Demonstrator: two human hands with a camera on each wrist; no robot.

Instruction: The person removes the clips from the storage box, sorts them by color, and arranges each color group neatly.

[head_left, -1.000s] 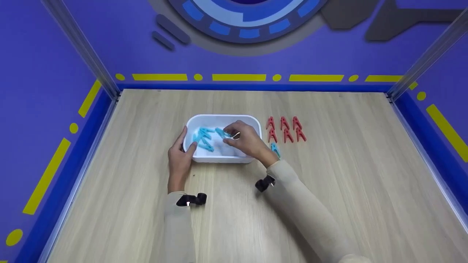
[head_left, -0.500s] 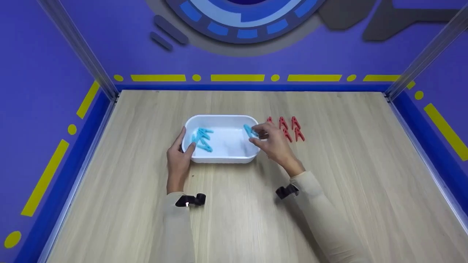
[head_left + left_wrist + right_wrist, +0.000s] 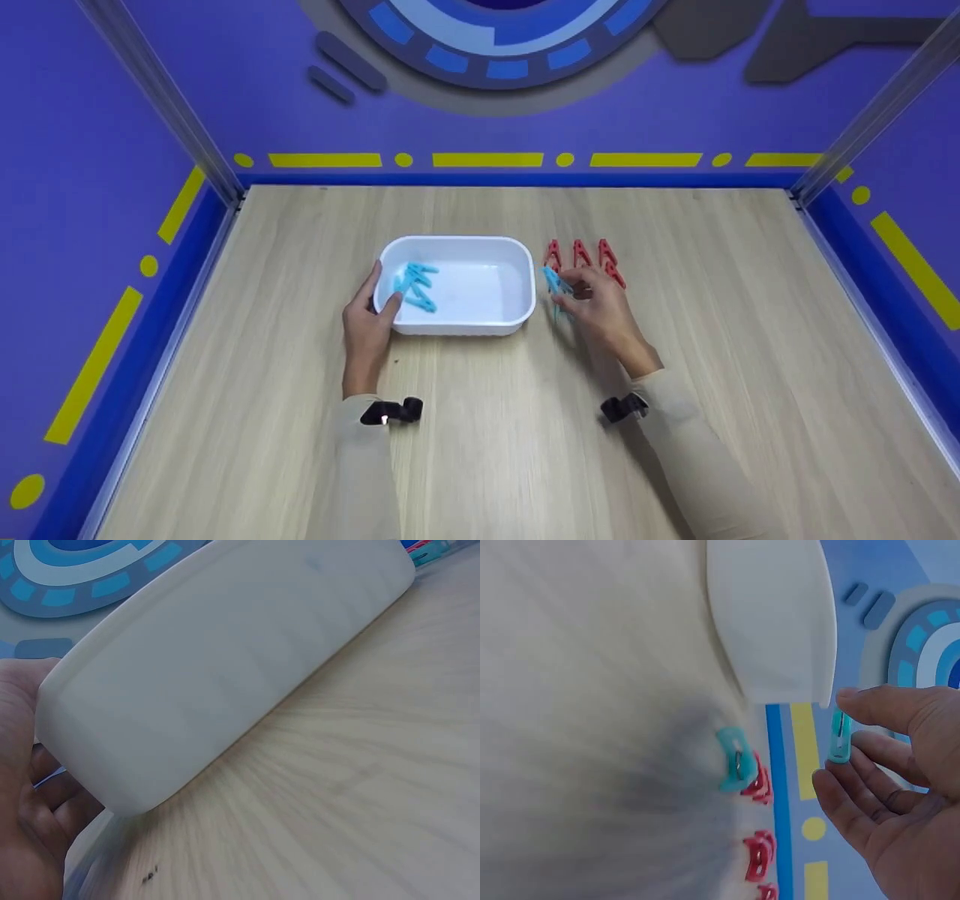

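My left hand (image 3: 366, 326) grips the left end of a white plastic tub (image 3: 465, 328), thumb over the rim and fingers along the outer wall. Several light-blue clothespins (image 3: 420, 289) lie in the left part of the tub. Just outside the tub's right end, my right hand (image 3: 600, 304) pinches a blue clothespin (image 3: 841, 736) between thumb and fingers, held above the table. Below it on the table lies another blue clothespin (image 3: 737, 759), mostly covered by the held one and the hand in the head view.
Red clothespins (image 3: 582, 253) lie in rows right of the tub, partly behind my right hand. The wood-look table (image 3: 480, 435) is bounded by a blue back wall (image 3: 480, 135) and side walls with metal corner posts.
My right hand has carried the blue clothespin from inside the tub rightward, past the rim and over the table. My left hand has stayed on the tub.
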